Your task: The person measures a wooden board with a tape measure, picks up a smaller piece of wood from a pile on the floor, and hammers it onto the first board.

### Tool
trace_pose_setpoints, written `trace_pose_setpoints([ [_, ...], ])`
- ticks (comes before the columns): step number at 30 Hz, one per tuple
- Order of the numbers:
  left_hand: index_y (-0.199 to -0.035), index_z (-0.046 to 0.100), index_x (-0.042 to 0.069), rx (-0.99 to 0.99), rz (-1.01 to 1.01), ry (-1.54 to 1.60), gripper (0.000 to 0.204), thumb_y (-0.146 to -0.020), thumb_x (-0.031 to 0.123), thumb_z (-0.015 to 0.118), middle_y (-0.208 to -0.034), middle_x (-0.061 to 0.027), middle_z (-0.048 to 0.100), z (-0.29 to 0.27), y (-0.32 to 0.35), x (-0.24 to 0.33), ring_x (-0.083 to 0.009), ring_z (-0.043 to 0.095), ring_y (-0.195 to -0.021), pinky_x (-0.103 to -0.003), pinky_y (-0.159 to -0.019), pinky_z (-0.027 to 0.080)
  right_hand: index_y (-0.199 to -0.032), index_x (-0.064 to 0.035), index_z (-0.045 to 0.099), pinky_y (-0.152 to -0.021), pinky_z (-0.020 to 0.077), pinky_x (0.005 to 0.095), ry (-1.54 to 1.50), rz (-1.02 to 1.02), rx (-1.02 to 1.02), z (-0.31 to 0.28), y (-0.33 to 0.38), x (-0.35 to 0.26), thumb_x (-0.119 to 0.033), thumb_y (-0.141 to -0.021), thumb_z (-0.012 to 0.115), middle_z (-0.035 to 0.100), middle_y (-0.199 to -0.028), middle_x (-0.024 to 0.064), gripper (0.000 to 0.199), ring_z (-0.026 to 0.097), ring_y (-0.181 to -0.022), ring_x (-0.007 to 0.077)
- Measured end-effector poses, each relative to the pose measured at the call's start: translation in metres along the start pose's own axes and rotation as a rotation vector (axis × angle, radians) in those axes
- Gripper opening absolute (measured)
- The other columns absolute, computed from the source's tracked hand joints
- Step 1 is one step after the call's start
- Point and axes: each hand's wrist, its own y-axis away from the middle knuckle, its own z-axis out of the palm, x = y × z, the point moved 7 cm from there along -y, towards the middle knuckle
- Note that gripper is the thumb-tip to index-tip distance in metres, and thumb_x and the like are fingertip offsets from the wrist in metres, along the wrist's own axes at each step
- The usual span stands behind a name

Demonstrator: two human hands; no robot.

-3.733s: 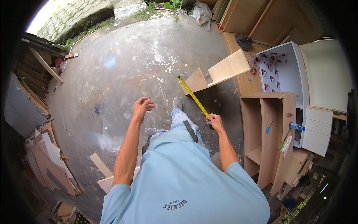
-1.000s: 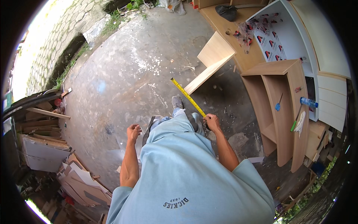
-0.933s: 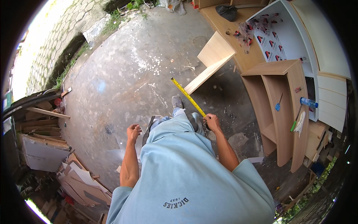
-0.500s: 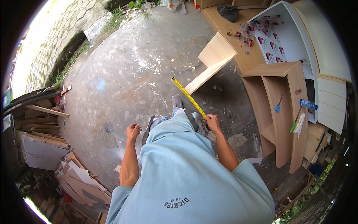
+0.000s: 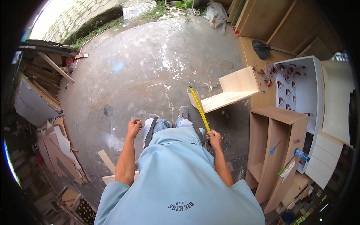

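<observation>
My right hand (image 5: 215,139) grips a yellow tape measure (image 5: 199,109) whose stiff blade sticks out ahead and up to the left, ending near a small open box of light wood panels (image 5: 230,90) on the concrete floor. My left hand (image 5: 134,126) hangs at my side with fingers curled loosely and nothing in it. My two shoes show just past my knees, between both hands.
A wooden shelf unit (image 5: 276,146) lies on its side at the right, with a water bottle (image 5: 302,155) and small tools inside. A white cabinet (image 5: 300,88) stands behind it. Scrap boards (image 5: 52,146) pile up at the left. Offcuts (image 5: 107,161) lie by my left leg.
The view has swung, so the box and shelf unit now sit farther right. My right hand still holds the tape blade out ahead. My left hand stays at my side.
</observation>
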Motion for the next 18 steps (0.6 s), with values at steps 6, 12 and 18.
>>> trace_pose_setpoints([
  [6, -0.094, 0.068, -0.001, 0.242, -0.026, 0.130, 0.019, -0.080, 0.012, 0.067, -0.081, -0.0099, 0.068, -0.040, 0.016, -0.065, -0.0156, 0.065, -0.067, -0.030, -0.062, 0.052, -0.086, 0.0028, 0.070, -0.066, 0.0456, 0.0273, 0.312, -0.143, -0.193, 0.048, -0.024, -0.112, -0.017, -0.089, 0.054, 0.067, -0.074, 0.0071, 0.026, 0.061, -0.073, 0.0128],
  [12, -0.089, 0.070, 0.002, 0.343, -0.277, 0.248, 0.015, -0.078, 0.012, 0.068, -0.076, -0.0098, 0.069, -0.058, 0.036, -0.156, -0.0168, 0.065, -0.065, -0.032, -0.062, 0.053, -0.094, 0.0028, 0.068, -0.069, 0.0477, 0.0297, 0.453, -0.075, -0.270, 0.126, -0.060, -0.158, -0.015, -0.086, 0.056, 0.070, -0.080, 0.0095, 0.023, 0.063, -0.075, 0.0152],
  [18, -0.091, 0.072, 0.007, 0.401, -0.388, 0.222, 0.016, -0.081, 0.019, 0.069, -0.083, -0.0078, 0.071, -0.123, 0.044, -0.217, -0.0166, 0.066, -0.069, -0.031, -0.061, 0.054, -0.093, 0.0058, 0.066, -0.066, 0.0518, 0.0360, 0.644, -0.104, -0.317, 0.233, -0.068, -0.197, -0.023, -0.079, 0.061, 0.068, -0.079, 0.0203, 0.032, 0.066, -0.069, 0.0271],
])
